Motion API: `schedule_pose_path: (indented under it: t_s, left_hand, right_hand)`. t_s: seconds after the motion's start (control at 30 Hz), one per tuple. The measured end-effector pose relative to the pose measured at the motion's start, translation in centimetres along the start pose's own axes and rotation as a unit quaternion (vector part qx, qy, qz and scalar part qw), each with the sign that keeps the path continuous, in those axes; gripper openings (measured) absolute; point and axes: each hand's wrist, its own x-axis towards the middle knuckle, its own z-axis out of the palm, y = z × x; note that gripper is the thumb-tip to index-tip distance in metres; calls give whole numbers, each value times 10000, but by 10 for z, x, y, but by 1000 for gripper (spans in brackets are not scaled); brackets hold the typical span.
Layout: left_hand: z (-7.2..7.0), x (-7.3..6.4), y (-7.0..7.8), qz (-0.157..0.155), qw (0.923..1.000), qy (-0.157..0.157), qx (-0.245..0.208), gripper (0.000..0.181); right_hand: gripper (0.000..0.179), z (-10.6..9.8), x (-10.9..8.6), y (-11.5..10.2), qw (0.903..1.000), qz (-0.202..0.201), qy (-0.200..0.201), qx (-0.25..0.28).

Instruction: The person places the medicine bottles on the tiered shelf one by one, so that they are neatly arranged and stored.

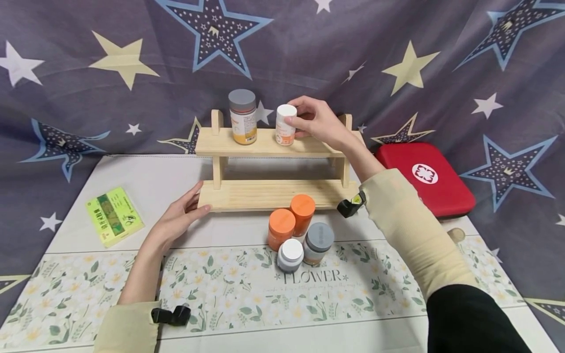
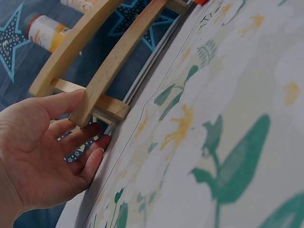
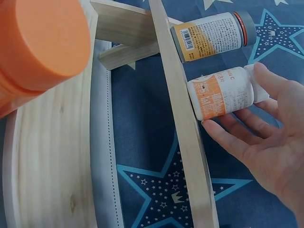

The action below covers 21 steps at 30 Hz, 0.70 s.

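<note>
A two-tier wooden shelf rack (image 1: 265, 192) stands on the table. My right hand (image 1: 324, 122) holds a small white pill bottle (image 1: 285, 133) with an orange-marked label, thumb near its cap, fingers around the far side. The bottle stands upright on the upper tier, its base at the board. To its left is a larger grey-capped bottle (image 1: 243, 122) with a yellow and white label. At the rack's left end my left hand (image 1: 174, 223) grips the lower board, thumb at the front edge (image 2: 84, 107) and the other fingers behind the end.
In front of the rack cluster two orange-capped bottles (image 1: 281, 228), a grey-capped bottle (image 1: 319, 242) and a white-capped bottle (image 1: 290, 256). A yellow-green box (image 1: 115, 215) lies at left. The red case (image 1: 434, 189) sits at right, near a small round brownish object (image 1: 456, 235). Star-patterned cloth hangs behind.
</note>
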Motion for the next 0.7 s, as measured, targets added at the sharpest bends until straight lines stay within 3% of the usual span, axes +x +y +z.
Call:
schedule_pose_path:
  t_s: [0.7]
  left_hand:
    - [0,-2,2,-13,10000,45,56,86]
  right_hand:
    - [46,-1,-5,2,9999,65,131,-15]
